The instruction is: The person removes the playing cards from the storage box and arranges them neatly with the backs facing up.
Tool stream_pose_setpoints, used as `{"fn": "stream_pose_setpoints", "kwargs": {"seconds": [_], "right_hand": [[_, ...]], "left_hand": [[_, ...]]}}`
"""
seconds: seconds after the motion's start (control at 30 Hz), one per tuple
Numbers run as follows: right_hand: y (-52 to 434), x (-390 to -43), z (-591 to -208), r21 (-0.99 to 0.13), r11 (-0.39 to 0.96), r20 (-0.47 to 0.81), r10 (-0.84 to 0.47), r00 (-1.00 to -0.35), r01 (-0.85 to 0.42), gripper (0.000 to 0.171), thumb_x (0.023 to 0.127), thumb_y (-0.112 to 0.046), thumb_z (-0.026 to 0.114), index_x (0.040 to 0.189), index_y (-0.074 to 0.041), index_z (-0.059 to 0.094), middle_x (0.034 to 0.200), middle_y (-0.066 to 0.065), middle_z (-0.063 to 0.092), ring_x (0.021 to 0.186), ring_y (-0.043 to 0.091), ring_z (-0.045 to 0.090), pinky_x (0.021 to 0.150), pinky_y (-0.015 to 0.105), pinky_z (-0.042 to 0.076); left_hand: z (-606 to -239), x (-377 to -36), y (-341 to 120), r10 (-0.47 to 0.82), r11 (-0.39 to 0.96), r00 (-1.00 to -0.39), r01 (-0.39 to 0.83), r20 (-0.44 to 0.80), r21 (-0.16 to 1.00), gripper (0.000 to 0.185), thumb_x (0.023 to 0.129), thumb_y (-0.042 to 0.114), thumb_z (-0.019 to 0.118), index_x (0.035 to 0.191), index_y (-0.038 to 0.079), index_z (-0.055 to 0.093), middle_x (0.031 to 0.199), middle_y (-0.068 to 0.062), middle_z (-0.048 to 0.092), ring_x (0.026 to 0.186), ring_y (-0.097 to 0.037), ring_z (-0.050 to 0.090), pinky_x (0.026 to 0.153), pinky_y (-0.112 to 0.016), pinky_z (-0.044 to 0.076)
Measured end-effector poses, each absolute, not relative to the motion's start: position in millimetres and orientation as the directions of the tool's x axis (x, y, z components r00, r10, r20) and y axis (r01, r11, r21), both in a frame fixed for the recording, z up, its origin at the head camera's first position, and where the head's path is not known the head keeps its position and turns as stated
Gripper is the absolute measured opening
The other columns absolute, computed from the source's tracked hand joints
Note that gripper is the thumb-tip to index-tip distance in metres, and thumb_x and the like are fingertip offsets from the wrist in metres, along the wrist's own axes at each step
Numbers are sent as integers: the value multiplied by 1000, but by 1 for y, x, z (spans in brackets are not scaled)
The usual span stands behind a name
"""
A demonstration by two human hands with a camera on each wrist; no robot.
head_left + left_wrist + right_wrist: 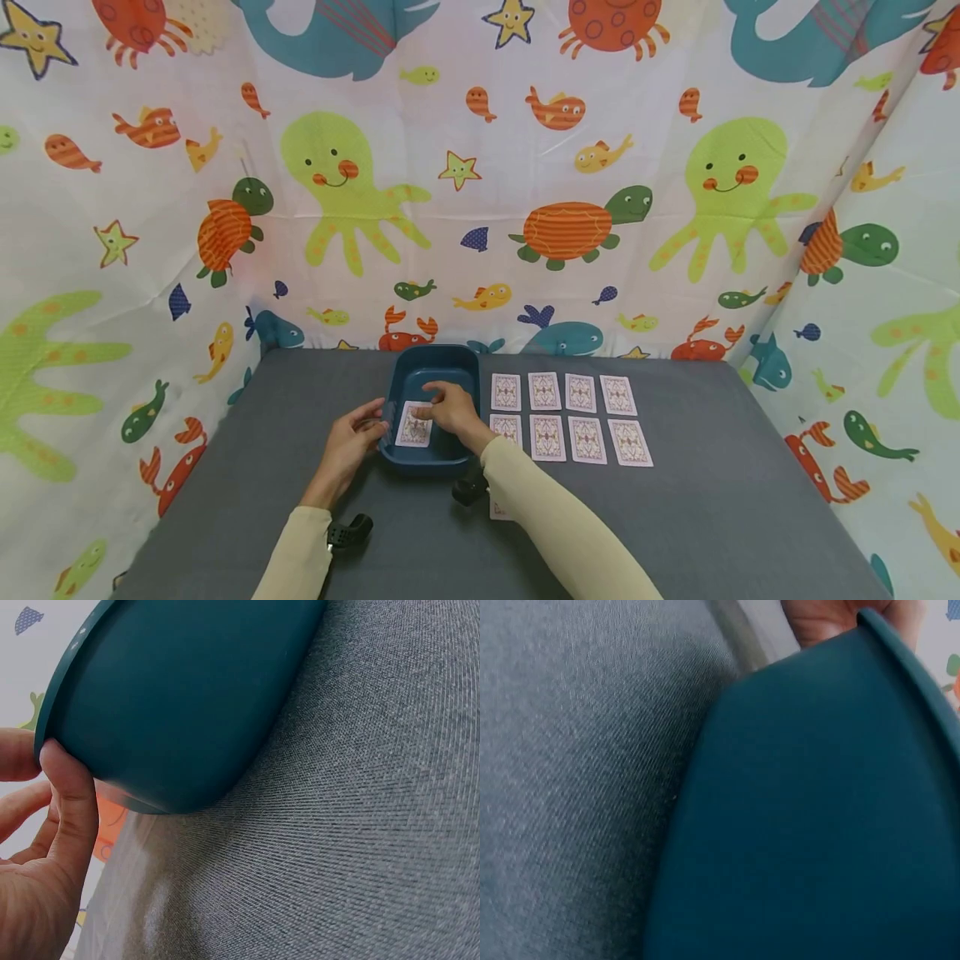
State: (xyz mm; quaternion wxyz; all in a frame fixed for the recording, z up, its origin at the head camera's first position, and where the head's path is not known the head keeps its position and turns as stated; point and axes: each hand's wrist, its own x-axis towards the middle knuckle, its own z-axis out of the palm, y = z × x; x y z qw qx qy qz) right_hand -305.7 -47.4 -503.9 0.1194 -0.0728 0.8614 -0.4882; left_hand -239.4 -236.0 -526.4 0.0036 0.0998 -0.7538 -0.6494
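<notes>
A dark blue plastic tub [433,468] stands on the grey table. At its left side my left hand [351,446] pinches the rim; in the left wrist view the thumb [71,780] lies against the outside. Inside the tub, near the left wall, is a face-down playing card [412,427] with a patterned back. My right hand [453,412] reaches over the tub's right side, its thumb at the card's right edge and its index finger stretched out apart from the thumb. Mostly hidden behind the tub wall [810,795], the right hand shows only in part in the right wrist view.
Right of the tub, several face-down playing cards [547,437] lie in two rows on the grey table [712,500]. Another card [501,510] nearer the front is partly covered by the right sleeve. A curtain [480,233] with sea animals hangs behind and at both sides.
</notes>
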Motion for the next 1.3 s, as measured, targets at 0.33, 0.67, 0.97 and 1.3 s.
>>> {"fn": "stream_pose_setpoints", "kwargs": {"seconds": [0.33, 0.67, 0.97, 1.3], "right_hand": [[-51, -309, -507, -795, 606, -156, -189, -969, 10, 50, 74, -20, 86, 121, -12, 68, 87, 4, 63, 76, 17, 54, 68, 28, 43], [-50, -308, -511, -739, 673, -145, -199, -969, -28, 54, 72, -21, 88, 121, -12, 68, 97, 7, 72, 85, 18, 58, 86, 35, 50], [-53, -307, -510, -727, 686, -164, -174, -971, 0, 58, 70, -21, 89, 123, -11, 67, 126, 14, 66, 109, 26, 58, 102, 44, 46], [-52, -306, -511, -736, 677, -169, -157, -973, 18, 65, 66, -18, 91, 125, -10, 66, 127, 16, 64, 108, 27, 57, 103, 43, 45]], "left_hand": [[-527, -239, -236, -162, 153, -979, -149, -123, 977, 47, 95, 11, 62, 141, 13, 53, 136, -15, 53, 103, -21, 58, 76, -28, 51], [-529, -241, -236, -158, 149, -978, -163, -139, 975, 46, 95, 12, 62, 140, 17, 54, 137, -13, 52, 108, -23, 56, 78, -29, 51], [-529, -240, -237, -161, 145, -977, -165, -141, 975, 46, 95, 13, 62, 140, 18, 54, 137, -11, 52, 111, -24, 55, 81, -29, 50], [-529, -239, -237, -157, 148, -977, -165, -141, 975, 46, 95, 13, 62, 140, 17, 54, 137, -11, 52, 111, -24, 55, 80, -30, 50]]}}
